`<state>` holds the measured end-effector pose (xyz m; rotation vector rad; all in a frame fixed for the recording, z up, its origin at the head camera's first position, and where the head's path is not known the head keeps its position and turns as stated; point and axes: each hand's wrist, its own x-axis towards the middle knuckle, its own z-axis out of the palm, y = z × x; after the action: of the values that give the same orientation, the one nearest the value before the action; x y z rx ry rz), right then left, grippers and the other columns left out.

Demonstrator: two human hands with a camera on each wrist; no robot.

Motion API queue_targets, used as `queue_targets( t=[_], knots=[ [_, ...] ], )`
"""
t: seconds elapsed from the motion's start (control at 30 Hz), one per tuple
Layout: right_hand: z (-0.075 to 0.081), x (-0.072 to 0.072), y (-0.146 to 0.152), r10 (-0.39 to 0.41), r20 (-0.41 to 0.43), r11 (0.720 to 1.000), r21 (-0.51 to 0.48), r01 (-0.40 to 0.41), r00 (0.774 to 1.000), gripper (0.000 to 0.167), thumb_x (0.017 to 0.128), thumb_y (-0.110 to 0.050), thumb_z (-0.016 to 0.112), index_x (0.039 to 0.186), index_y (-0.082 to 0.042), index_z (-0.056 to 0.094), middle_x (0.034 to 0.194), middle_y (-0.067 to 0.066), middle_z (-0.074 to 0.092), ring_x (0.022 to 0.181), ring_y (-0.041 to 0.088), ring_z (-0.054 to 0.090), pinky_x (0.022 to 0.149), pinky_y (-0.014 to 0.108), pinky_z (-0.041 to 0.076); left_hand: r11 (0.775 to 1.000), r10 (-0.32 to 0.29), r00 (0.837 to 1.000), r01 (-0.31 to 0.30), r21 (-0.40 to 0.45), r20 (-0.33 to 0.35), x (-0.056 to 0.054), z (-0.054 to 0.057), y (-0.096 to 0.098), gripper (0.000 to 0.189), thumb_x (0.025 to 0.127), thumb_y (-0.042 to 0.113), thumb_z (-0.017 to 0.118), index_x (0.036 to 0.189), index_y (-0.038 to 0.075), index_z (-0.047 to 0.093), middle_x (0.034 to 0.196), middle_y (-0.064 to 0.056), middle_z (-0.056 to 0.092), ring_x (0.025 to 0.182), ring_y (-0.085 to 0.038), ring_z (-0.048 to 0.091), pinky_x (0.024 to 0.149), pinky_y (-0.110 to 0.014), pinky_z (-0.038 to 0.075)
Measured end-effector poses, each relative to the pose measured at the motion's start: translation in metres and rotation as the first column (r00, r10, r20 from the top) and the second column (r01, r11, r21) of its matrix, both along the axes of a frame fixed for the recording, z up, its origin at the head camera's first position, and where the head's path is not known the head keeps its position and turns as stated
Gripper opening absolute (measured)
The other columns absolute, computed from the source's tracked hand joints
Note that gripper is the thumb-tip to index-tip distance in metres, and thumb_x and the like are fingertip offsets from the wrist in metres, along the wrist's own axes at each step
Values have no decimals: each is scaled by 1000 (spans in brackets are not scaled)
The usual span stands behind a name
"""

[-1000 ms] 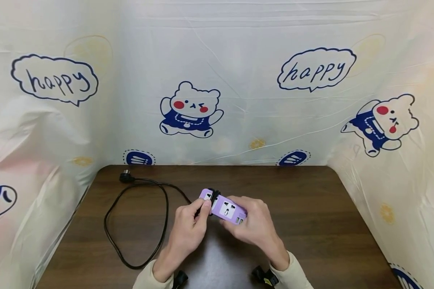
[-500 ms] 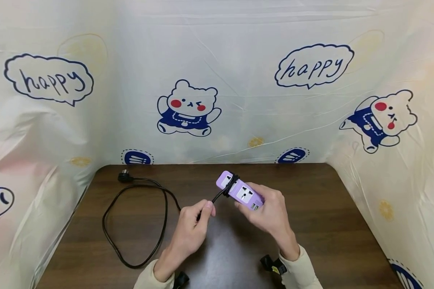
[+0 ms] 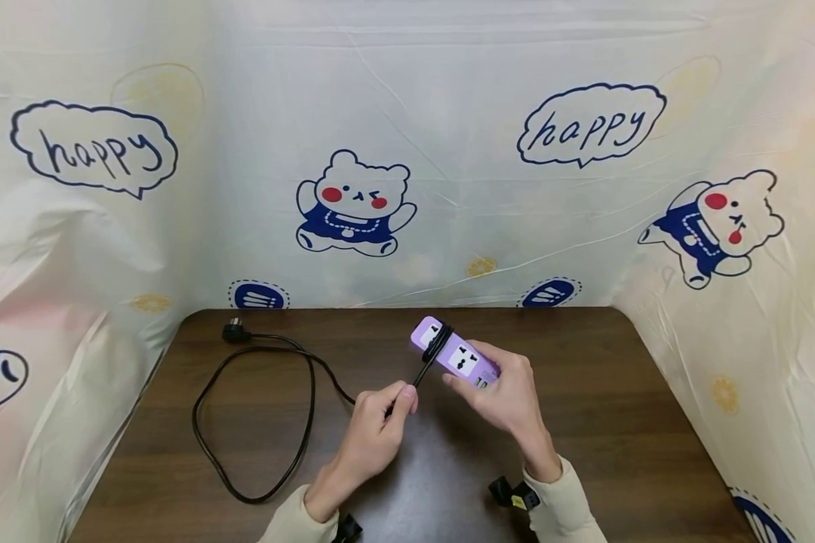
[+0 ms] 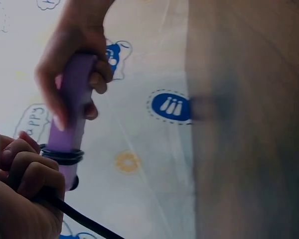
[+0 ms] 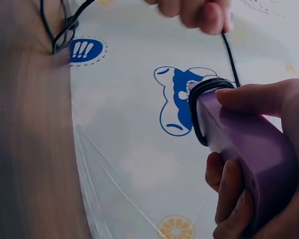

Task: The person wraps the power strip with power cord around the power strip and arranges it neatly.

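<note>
My right hand (image 3: pixel 505 385) grips the lower right end of a purple power strip (image 3: pixel 472 363), which is tilted with its white sockets facing up. Black cord is wound several times around the strip's upper part, as the right wrist view shows with the cord loops (image 5: pixel 193 107). My left hand (image 3: pixel 376 426) holds the black power cord (image 3: pixel 421 372) in curled fingers, just below and left of the strip. A short stretch of cord runs taut between that hand and the loops. In the left wrist view the strip (image 4: pixel 72 114) is held above the table.
The rest of the cord (image 3: pixel 310 407) lies in a big loop on the left of the brown wooden table (image 3: pixel 604 422). Its black plug (image 3: pixel 235 331) rests near the back left corner. A printed white curtain (image 3: pixel 448 226) encloses the back and sides.
The power strip has moved up and to the right with my right hand. My left hand has slid off the strip, pulling the cord down, then shifted slightly right.
</note>
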<state>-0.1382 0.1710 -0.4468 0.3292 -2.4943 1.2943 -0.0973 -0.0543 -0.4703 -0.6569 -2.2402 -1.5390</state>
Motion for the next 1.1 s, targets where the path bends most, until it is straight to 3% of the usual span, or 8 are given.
queue_targets(
  t=[0.17,0.3,0.4,0.5,0.6,0.73,0.87,1.1],
  knots=[
    [2,-1,2,-6,74,1000,-28,8,997,51,73,-30,98,119,-17,80,93,4,78,71,18,64,59,31,52,998,-47,999,46,43,22,-7,-14,3,34,110,6,54,81,20,61,62,11,39,56,6,33,53,-15,32],
    [2,-1,3,4,99,999,-45,1,995,50,73,-29,98,119,-17,80,94,5,78,73,18,64,60,31,52,985,-136,988,128,111,67,-15,-26,3,34,111,4,52,81,18,60,63,2,45,58,3,39,55,-16,34],
    [4,0,3,38,125,997,-73,-29,991,50,74,-27,97,119,-16,80,95,5,78,74,19,64,62,31,53,958,-245,962,222,179,117,-20,-35,1,34,111,1,48,81,14,58,63,-3,43,60,3,39,55,-17,32],
    [6,2,3,97,147,990,-112,-81,984,48,74,-25,97,118,-15,79,95,5,77,75,20,65,62,31,53,918,-359,924,324,228,133,-25,-40,-3,33,112,-2,43,82,9,54,64,-7,39,60,0,36,53,-21,31],
    [9,4,4,168,160,978,-148,-145,973,45,75,-23,95,117,-17,79,96,4,77,76,21,65,63,31,53,875,-454,880,411,255,138,-28,-42,-7,34,112,-2,41,81,6,52,66,-11,37,59,-12,35,55,-25,32],
    [10,5,5,270,166,952,-194,-237,949,42,76,-20,93,115,-17,78,97,4,76,78,21,65,63,32,54,831,-533,831,478,285,161,-31,-43,-13,34,112,-1,42,80,5,53,69,-18,41,61,-31,37,60,-25,35],
    [9,6,2,350,153,919,-247,-308,924,39,78,-16,92,115,-15,78,95,6,75,75,19,65,60,33,55,804,-569,810,514,298,139,-32,-44,-17,33,111,-3,42,80,1,53,71,-18,44,64,-34,39,61,-28,37],
    [8,10,-4,449,133,862,-326,-389,884,35,80,-11,88,114,-10,78,92,10,73,73,16,63,57,33,54,795,-586,802,541,275,118,-33,-47,-20,34,109,-6,43,77,-1,52,70,-23,45,61,-37,39,61,-22,38]
  ],
)
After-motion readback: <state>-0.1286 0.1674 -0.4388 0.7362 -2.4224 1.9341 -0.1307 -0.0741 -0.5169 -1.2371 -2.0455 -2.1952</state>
